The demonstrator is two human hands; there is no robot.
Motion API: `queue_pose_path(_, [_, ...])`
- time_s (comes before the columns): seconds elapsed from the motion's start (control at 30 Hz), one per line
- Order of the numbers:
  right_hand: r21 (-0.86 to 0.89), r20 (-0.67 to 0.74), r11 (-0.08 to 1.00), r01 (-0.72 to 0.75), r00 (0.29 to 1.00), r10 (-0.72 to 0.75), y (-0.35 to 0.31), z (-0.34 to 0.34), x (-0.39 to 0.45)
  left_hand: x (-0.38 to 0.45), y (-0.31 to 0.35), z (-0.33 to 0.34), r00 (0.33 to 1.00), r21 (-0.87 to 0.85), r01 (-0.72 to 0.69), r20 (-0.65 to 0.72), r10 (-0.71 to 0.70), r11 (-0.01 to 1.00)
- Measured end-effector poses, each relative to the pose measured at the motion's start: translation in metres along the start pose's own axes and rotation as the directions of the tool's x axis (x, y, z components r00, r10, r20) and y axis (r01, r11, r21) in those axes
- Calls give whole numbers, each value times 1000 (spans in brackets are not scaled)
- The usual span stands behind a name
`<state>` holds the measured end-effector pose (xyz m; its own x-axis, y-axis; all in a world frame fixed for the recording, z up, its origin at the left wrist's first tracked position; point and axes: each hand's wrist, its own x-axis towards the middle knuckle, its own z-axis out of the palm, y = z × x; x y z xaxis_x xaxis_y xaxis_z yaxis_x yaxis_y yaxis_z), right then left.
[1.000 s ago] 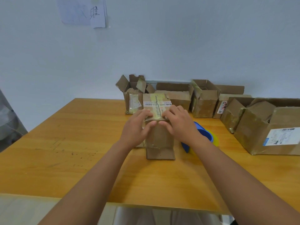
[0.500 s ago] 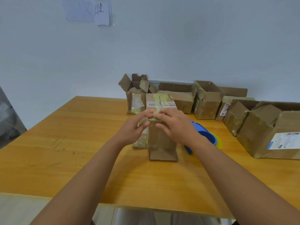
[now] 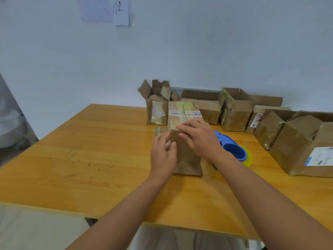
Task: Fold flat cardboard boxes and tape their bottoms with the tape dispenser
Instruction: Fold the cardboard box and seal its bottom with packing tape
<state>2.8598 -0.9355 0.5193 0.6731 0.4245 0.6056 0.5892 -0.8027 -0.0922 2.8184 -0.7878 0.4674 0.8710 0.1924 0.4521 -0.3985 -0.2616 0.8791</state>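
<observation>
Head view shows me smoothing down tape on the upturned bottom of a small brown cardboard box [image 3: 183,134], which stands near the middle of the long yellow-orange wooden table [image 3: 81,156], its open flaps splayed on the surface beneath. By my judgement the sealing step is nearly done: the seam already carries yellowish tape, and what comes next is pressing the loose end flat, then turning the box upright and setting it with the row of finished brown cartons [image 3: 234,110] along the wall at twelve to two o'clock. My right hand [image 3: 200,138] lies flat over the box's near top edge, fingers straight and close together, pressing rather than gripping. My left hand [image 3: 163,154], at nine o'clock of the box, has its fingers relaxed and slightly apart, thumb touching the box's side wall; it holds nothing. At three o'clock of the box, just beside my right wrist, rests the blue plastic tape dispenser [image 3: 232,150], untouched.
</observation>
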Motion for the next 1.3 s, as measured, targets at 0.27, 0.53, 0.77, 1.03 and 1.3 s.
queue_pose_path(0.27, [22, 30, 999, -29, 999, 29, 0, 1, 1, -7, 5, 5, 998, 61, 15, 64, -19, 998])
queue_pose_path(0.53, [21, 41, 999, -36, 999, 35, 0, 2, 2, -2, 4, -2, 998, 99, -17, 66, 10, 995])
queue_pose_path(0.77, [23, 56, 999, -46, 997, 45, 0, 2, 2, 8, 3, -6, 996, 210, -52, 86, 34, 976])
queue_pose_path(1.03, [36, 87, 997, -66, 994, 63, 0, 0, 3, 5, 4, 0, 990, 73, 48, 127, -57, 996])
queue_pose_path(1.3, [62, 13, 990, -127, 992, 126, 24, -12, -17, 20, 10, -12, 984, 286, -143, 143, 105, 948])
